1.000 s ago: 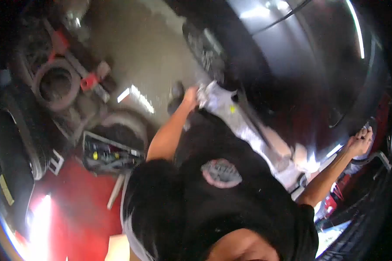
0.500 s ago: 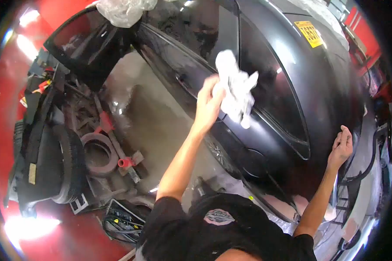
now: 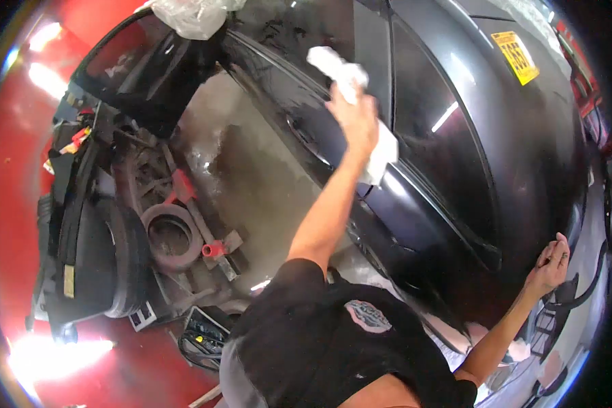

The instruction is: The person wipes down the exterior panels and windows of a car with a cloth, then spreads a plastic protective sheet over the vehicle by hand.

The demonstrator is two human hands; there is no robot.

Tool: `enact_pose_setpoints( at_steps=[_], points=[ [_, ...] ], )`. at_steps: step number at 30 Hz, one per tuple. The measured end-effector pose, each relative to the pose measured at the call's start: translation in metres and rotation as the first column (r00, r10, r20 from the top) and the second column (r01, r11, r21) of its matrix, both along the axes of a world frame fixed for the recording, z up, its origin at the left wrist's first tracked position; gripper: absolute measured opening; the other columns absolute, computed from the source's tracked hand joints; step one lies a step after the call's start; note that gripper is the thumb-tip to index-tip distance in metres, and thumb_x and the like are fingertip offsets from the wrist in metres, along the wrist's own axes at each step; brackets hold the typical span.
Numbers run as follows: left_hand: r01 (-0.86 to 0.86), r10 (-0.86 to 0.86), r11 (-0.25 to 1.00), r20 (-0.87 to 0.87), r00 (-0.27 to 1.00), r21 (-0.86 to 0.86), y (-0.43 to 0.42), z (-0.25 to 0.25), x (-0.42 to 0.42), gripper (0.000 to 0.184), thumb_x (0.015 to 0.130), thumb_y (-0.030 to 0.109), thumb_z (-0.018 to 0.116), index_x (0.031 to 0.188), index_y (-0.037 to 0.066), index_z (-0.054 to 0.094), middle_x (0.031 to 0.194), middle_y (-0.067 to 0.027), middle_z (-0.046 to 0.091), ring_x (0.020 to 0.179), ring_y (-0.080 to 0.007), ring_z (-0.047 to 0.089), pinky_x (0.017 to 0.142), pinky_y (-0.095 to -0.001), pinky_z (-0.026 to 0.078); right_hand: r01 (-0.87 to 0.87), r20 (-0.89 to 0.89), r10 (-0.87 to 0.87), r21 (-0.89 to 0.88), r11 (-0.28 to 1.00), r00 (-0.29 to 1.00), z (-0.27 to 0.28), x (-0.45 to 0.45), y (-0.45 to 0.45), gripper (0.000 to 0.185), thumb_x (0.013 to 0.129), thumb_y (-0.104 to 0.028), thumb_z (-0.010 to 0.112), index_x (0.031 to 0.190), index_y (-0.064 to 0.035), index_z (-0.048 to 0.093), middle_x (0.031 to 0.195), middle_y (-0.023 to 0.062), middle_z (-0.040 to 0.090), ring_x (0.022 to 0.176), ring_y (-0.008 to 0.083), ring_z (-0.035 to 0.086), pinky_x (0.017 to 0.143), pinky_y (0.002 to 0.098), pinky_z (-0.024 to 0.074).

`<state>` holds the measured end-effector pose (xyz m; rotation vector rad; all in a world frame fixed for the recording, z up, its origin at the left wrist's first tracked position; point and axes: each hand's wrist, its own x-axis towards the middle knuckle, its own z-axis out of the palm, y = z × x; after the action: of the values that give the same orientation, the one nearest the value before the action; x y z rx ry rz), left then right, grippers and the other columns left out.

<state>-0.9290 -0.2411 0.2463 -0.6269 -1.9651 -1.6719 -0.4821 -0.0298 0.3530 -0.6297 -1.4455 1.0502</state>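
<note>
With fingers (image 3: 367,107) of the left hand (image 3: 358,126), clutching white cloth (image 3: 385,155) partly beneath them, facing the dark car (image 3: 449,163) beyond; ideally tucking ends under before wiping. With right hand (image 3: 548,270), unclear whether gripping.

Room above floor (image 3: 258,163), between two obstacles: car (image 3: 432,211) and ring-shaped part (image 3: 172,263)

The left hand (image 3: 358,121) partly hides the white cloth (image 3: 385,153)

A black short-sleeved shirt (image 3: 285,326) bears a logo (image 3: 368,317).
</note>
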Motion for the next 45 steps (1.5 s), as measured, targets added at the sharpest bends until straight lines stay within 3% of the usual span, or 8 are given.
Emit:
enact_pose_setpoints(
  at_steps=[4, 11, 15, 24, 26, 28, 33, 45],
  points=[
    [-0.168, 0.161, 0.875, -0.053, 0.986, -0.454, -0.047, -0.067, -0.113, 0.053, 0.106, 0.035, 0.044, 0.155, 0.016, 0.043, 0.155, -0.0345, 0.028, 0.151, -0.0505, 0.015, 0.117, -0.0715, 0.007, 0.217, 0.036, -0.216, -0.046, 0.975, 0.976, 0.003, -0.008, -0.005, 0.023, 0.107, -0.015, 0.054, 0.115, 0.0028, 0.067, 0.072, -0.0027, 0.048, 0.055, 0.0026, 0.034, 0.047, 0.0202, 0.0231],
    [-0.128, 0.077, 0.981, -0.313, 0.947, -0.145, -0.036, -0.086, -0.186, 0.056, 0.098, 0.009, 0.05, 0.152, 0.003, 0.039, 0.15, -0.0427, 0.028, 0.141, -0.0585, 0.027, 0.112, -0.0678, 0.027, 0.177, 0.018, -0.177, -0.031, 0.984, 0.984, 0.0, -0.003, -0.001, 0.025, 0.106, -0.017, 0.056, 0.118, 0.0041, 0.064, 0.075, -0.003, 0.048, 0.06, 0.0015, 0.037, 0.05, 0.0186, 0.0256],
    [0.38, -0.393, 0.919, -0.152, 0.907, -0.107, -0.021, -0.024, -0.037, 0.062, 0.091, 0.0, 0.045, 0.152, -0.003, 0.037, 0.161, -0.0314, 0.026, 0.151, -0.0524, 0.018, 0.12, -0.0674, 0.004, 0.264, 0.058, -0.263, -0.005, 0.965, 0.963, 0.0, -0.001, 0.001, 0.025, 0.106, -0.018, 0.057, 0.119, 0.0028, 0.065, 0.074, -0.005, 0.046, 0.058, 0.0009, 0.034, 0.047, 0.0192, 0.024],
    [0.183, -0.282, 0.951, -0.455, 0.844, -0.25, 0.016, 0.102, -0.219, 0.034, 0.098, 0.017, 0.055, 0.126, -0.002, 0.061, 0.135, -0.022, 0.055, 0.139, -0.0428, 0.042, 0.119, -0.0635, 0.018, 0.395, 0.044, -0.393, -0.045, 0.918, 0.919, 0.004, -0.011, -0.005, 0.024, 0.103, -0.028, 0.064, 0.111, -0.0059, 0.069, 0.07, -0.009, 0.044, 0.055, -0.0015, 0.032, 0.045, 0.018, 0.0201],
    [0.306, -0.196, 0.917, -0.379, 0.904, 0.255, 0.03, 0.097, -0.198, 0.03, 0.094, -0.005, 0.051, 0.12, -0.004, 0.067, 0.133, -0.0253, 0.062, 0.132, -0.0444, 0.053, 0.119, -0.0546, 0.029, 0.406, 0.015, -0.406, -0.071, 0.911, 0.914, 0.003, -0.018, -0.008, 0.024, 0.104, -0.028, 0.063, 0.111, -0.0059, 0.07, 0.07, -0.0095, 0.045, 0.054, -0.0016, 0.032, 0.045, 0.0183, 0.0195],
    [0.281, -0.225, 0.94, -0.271, 0.936, 0.191, 0.029, 0.089, -0.146, 0.036, 0.092, -0.011, 0.049, 0.122, -0.004, 0.067, 0.129, -0.0254, 0.066, 0.129, -0.0441, 0.057, 0.116, -0.0501, 0.037, 0.401, 0.024, -0.4, -0.066, 0.914, 0.916, 0.002, -0.017, -0.011, 0.023, 0.104, -0.027, 0.062, 0.111, -0.0062, 0.07, 0.071, -0.0096, 0.046, 0.053, -0.0015, 0.031, 0.045, 0.0186, 0.0188],
    [0.676, -0.598, 0.718, -0.644, 0.477, -0.165, 0.032, 0.112, -0.084, 0.05, 0.088, -0.011, 0.048, 0.134, -0.002, 0.063, 0.14, -0.0249, 0.06, 0.14, -0.038, 0.05, 0.121, -0.045, 0.031, 0.388, -0.012, -0.389, -0.048, 0.921, 0.921, 0.001, -0.018, -0.006, 0.024, 0.105, -0.026, 0.06, 0.11, -0.0051, 0.07, 0.07, -0.0089, 0.044, 0.053, -0.0012, 0.031, 0.045, 0.0199, 0.0185],
    [0.136, -0.479, 0.847, -0.629, 0.612, -0.513, 0.125, 0.257, -0.154, 0.044, 0.104, 0.032, 0.047, 0.128, 0.001, 0.066, 0.126, -0.0239, 0.065, 0.124, -0.0386, 0.057, 0.108, -0.0483, 0.043, 0.361, -0.007, -0.361, -0.021, 0.932, 0.933, 0.009, -0.03, -0.023, 0.023, 0.105, -0.025, 0.06, 0.108, -0.0039, 0.069, 0.069, -0.0072, 0.045, 0.052, -0.0003, 0.032, 0.044, 0.0191, 0.0214]
  ],
)
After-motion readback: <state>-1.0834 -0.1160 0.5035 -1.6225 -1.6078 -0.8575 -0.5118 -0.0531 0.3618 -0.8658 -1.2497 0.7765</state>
